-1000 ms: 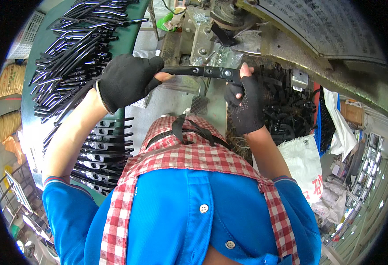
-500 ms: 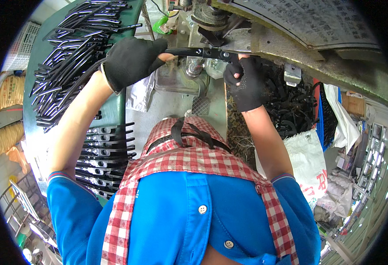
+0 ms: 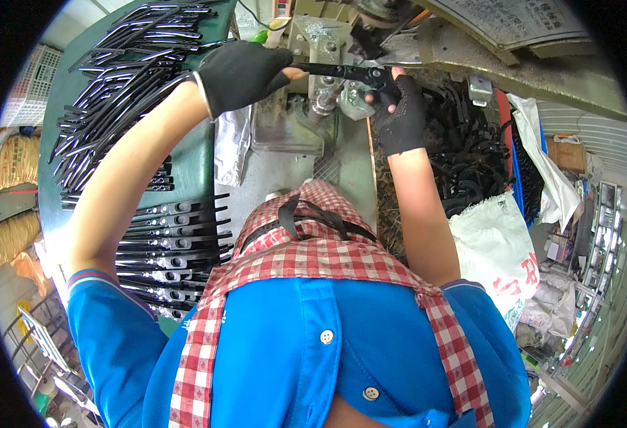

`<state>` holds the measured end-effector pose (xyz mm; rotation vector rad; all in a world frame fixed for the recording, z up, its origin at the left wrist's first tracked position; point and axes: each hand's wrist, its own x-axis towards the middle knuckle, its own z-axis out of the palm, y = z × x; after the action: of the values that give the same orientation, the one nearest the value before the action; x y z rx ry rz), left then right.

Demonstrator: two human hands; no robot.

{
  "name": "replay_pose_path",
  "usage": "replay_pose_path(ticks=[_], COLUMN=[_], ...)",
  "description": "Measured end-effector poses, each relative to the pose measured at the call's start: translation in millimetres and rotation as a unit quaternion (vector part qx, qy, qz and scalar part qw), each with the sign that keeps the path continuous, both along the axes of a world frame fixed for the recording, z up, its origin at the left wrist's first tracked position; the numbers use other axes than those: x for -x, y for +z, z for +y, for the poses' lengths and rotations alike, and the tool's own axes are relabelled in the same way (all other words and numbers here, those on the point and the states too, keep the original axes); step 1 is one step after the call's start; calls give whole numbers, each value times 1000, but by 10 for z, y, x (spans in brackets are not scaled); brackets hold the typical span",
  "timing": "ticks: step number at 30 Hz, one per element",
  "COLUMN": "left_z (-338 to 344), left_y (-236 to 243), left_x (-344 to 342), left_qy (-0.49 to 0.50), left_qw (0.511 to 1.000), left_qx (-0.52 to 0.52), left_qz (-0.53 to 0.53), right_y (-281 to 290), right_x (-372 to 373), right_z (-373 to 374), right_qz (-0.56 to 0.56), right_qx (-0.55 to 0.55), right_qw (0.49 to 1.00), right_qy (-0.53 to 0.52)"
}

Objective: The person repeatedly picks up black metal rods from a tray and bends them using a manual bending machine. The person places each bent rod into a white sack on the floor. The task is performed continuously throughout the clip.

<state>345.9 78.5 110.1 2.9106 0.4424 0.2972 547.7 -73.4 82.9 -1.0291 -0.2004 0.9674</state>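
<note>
A black metal bar (image 3: pixel 345 72) with a rivet near its right end is held crosswise between both hands. My left hand (image 3: pixel 246 77), in a black fingertip-less glove, is closed around the bar's left end. My right hand (image 3: pixel 401 118), gloved the same way, grips the riveted right end, its fingertips showing. The bar is in front of a machine's metal post (image 3: pixel 323 100). Beside my left arm, long black bars (image 3: pixel 124 93) lie heaped on a green table (image 3: pixel 198 167). Flat riveted black parts (image 3: pixel 174 235) lie in a row nearer me.
The machine's heavy metal body (image 3: pixel 485 53) overhangs at the upper right. Below it, loose black parts (image 3: pixel 463 150) fill a bin beside my right forearm. A white woven sack (image 3: pixel 495 250) lies closer in. A clear plastic bag (image 3: pixel 356 102) hangs by the post.
Both hands have moved slightly up in the view with the bar, my left hand also to the right. The head view has shifted a little. Both hands keep their grip.
</note>
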Motion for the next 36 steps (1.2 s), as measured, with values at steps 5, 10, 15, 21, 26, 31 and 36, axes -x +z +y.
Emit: replay_pose_path(ticks=[5,10,15,21,26,31,36], left_z=[29,-3,-25,79,102,58,122], left_y=[-35,-31,15,-281,-260,-218,-248], left_x=[-36,-53,-84,-60,4,34,92], left_qy=[-6,17,30,-11,-6,0,-7], left_qw=[1000,998,995,999,999,1000,1000], left_qx=[11,-51,0,3,-34,-21,-23], left_qz=[17,28,96,37,-19,-24,-13], right_y=[-112,-198,-438,-731,-995,-1492,-1438], right_x=[-86,-83,-279,-248,-275,-767,-755], right_z=[57,61,21,21,-249,-295,129], right_qz=[-27,-6,-86,-19,26,-60,-549], right_qx=[9,-23,10,-24,-173,-18,206], right_qw=[999,999,996,999,963,977,793], right_qy=[-33,-31,24,27,204,202,165])
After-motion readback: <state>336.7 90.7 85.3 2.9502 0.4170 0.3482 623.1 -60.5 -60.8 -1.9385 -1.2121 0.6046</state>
